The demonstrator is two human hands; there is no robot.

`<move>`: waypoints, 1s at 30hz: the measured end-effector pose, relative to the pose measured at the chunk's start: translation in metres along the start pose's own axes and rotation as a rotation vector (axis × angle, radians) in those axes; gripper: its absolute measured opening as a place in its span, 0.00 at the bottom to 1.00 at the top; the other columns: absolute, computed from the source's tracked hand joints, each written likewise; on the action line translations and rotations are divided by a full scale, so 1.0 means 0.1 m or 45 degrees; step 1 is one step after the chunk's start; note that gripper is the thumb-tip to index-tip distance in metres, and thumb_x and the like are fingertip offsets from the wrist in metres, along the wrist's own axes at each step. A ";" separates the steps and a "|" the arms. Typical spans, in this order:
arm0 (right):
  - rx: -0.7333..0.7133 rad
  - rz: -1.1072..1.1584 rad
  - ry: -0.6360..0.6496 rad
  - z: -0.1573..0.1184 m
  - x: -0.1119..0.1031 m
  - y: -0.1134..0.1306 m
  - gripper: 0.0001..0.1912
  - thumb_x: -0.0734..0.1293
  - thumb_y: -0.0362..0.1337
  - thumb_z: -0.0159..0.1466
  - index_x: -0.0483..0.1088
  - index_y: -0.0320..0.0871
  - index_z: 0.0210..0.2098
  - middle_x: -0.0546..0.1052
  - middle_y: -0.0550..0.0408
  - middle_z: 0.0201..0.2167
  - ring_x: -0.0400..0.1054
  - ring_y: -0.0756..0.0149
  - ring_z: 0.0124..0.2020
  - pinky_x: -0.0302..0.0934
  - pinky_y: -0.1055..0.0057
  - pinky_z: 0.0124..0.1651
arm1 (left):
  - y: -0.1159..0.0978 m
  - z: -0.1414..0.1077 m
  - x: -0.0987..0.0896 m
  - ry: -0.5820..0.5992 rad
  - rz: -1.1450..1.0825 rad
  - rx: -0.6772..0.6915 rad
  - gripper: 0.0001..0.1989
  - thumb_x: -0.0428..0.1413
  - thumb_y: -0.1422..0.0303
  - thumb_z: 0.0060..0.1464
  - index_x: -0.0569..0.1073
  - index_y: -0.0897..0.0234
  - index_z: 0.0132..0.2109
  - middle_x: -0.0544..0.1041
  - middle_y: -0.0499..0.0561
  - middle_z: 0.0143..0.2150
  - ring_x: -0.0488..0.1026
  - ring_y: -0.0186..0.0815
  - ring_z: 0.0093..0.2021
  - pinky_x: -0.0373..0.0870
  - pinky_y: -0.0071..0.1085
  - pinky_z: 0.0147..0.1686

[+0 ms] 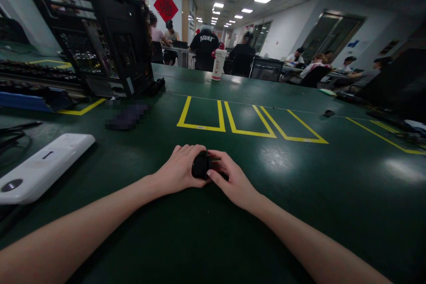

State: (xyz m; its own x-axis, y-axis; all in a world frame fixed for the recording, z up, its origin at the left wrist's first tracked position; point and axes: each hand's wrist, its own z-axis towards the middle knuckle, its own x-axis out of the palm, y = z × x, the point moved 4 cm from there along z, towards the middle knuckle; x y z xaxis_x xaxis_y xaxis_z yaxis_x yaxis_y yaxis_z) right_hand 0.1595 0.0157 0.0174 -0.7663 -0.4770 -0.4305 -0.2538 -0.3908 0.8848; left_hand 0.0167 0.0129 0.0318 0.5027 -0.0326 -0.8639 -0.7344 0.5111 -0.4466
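A small, glossy black rounded object (199, 166) is held between both hands just above or on the green table; its kind is hard to make out, and a dark seam or edge shows along its right side. My left hand (181, 166) is closed around it from the left, thumb below and fingers over the top. From the right, my right hand (231, 179) grips its right edge with thumb and fingertips. The fingers cover part of the object.
Yellow tape outlines (201, 128) mark the green table (293, 204) beyond my hands. At left lie a long white device (49, 166) and a dark blurred flat item (128, 116), near an open black computer case (109, 31). A white bottle (218, 65) stands at the far edge; people sit beyond.
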 end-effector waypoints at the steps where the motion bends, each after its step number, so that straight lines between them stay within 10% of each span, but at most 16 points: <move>1: -0.002 -0.007 0.003 0.00 0.00 0.00 0.19 0.60 0.33 0.61 0.55 0.46 0.51 0.63 0.50 0.48 0.63 0.64 0.49 0.61 0.60 0.52 | 0.00 0.00 0.00 0.004 -0.003 -0.003 0.26 0.57 0.59 0.44 0.60 0.62 0.49 0.68 0.53 0.46 0.65 0.43 0.43 0.58 0.39 0.41; 30: -0.073 -0.010 -0.027 0.00 -0.01 0.01 0.13 0.59 0.32 0.60 0.58 0.45 0.46 0.64 0.53 0.46 0.63 0.66 0.47 0.61 0.62 0.52 | -0.01 0.01 0.01 -0.008 0.021 0.018 0.26 0.57 0.58 0.44 0.60 0.63 0.48 0.68 0.53 0.45 0.66 0.42 0.42 0.58 0.38 0.41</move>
State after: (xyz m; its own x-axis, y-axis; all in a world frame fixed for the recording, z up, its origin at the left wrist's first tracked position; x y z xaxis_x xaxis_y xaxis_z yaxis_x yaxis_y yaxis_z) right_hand 0.1600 0.0160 0.0184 -0.7768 -0.4573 -0.4330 -0.2263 -0.4390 0.8695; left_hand 0.0185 0.0136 0.0321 0.4934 -0.0186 -0.8696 -0.7360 0.5239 -0.4288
